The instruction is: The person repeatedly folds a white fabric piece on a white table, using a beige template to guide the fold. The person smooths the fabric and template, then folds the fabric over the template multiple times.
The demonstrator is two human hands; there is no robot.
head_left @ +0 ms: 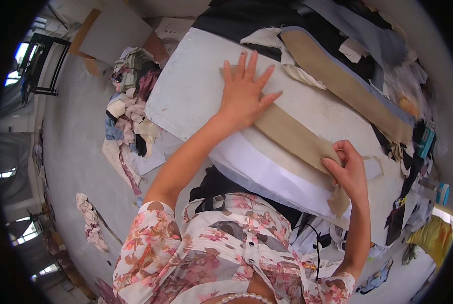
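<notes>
A tan fabric strip point(292, 133) runs diagonally across the pale work table point(186, 76). My left hand point(244, 93) lies flat on its far left end, fingers spread and pressing down. At the near right end, my right hand point(345, 167) pinches the strip's edge between thumb and fingers. A small tan flap point(339, 201) hangs below that hand; whether it belongs to the same strip I cannot tell. Along the table's near edge lies a white fabric piece point(267, 167), between the strip and my body.
Another tan strip point(338, 81) lies at the far right with blue-grey cloth point(343, 23). Black fabric point(226, 17) covers the table's far end. Heaped scraps point(133, 101) lie left of the table. A scrap bundle point(90, 223) rests on the floor. Yellow cloth point(431, 238) is at the right.
</notes>
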